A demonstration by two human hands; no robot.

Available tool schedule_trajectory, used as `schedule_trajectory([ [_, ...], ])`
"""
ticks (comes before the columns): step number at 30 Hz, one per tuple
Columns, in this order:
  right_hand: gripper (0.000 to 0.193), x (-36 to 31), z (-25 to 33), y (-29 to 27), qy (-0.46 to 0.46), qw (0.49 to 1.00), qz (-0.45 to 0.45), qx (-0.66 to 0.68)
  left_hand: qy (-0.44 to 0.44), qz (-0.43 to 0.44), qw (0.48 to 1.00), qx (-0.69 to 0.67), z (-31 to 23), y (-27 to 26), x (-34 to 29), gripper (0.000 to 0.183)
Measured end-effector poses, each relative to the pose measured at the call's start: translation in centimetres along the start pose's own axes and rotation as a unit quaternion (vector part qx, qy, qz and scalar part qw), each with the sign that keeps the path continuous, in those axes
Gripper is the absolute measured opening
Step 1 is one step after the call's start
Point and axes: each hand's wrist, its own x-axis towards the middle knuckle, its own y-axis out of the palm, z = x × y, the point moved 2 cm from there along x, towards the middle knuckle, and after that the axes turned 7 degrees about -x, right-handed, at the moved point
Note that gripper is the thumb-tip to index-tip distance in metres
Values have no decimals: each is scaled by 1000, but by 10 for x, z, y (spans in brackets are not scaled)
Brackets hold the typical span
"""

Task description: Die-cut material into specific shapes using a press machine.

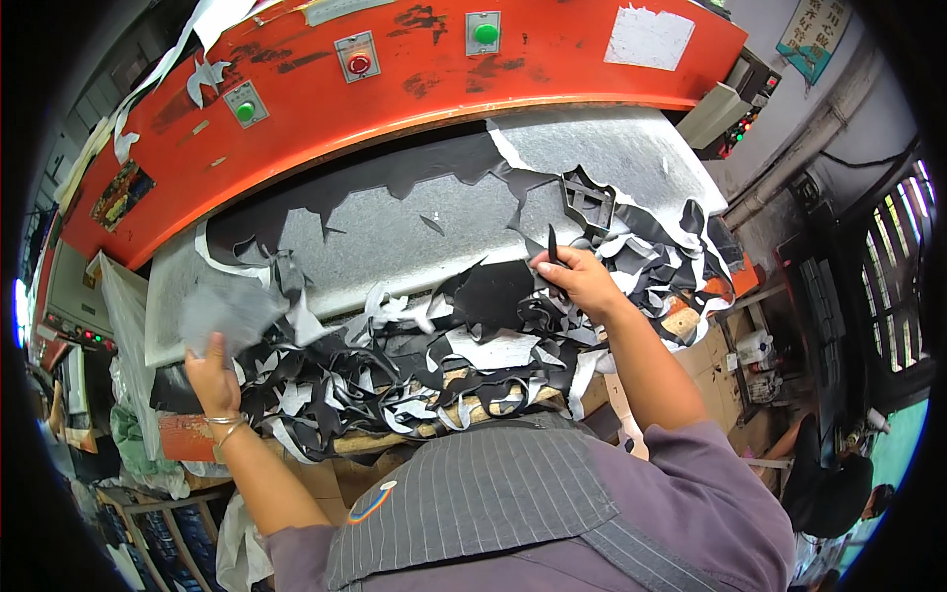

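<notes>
At the left, my left hand (212,375) grips a flat grey piece of sheet material (232,311), smeared by motion. Fingers of my right hand (580,283) pinch a thin, dark, pointed strip (552,243) that sticks upward. Just left of that hand, a wide black piece (493,294) lies on the scraps. Behind it stands a dark cutting die (591,201) with inner ribs, resting near the cut edge of the black sheet (395,170). Under the sheet is a worn, pale grey cutting board (434,222).
Tangled black and white offcuts (395,370) heap along the near edge. Across the back runs an orange machine beam (414,74) with green buttons (485,34) and a red button (359,63). A control box (730,109) stands at the far right, and clear plastic (128,316) hangs at the left.
</notes>
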Motion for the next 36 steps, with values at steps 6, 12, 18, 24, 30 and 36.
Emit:
schedule_trajectory([
  [6,16,23,48,51,-200,971,57,-119,74,495,797,338,-4,139,-49,32],
  [12,14,20,76,120,-338,916,148,-157,121,583,703,389,16,191,-51,28],
  [18,14,28,54,131,-325,918,160,-160,225,553,712,369,28,191,-61,22],
  [24,12,31,47,131,-384,896,50,-218,159,541,747,352,36,188,-64,28],
  [30,34,59,-1,28,-167,891,-186,-379,118,331,865,357,9,123,-41,21],
  [36,92,-1,49,22,-157,777,-95,-602,-48,-87,984,-145,14,-48,5,40],
])
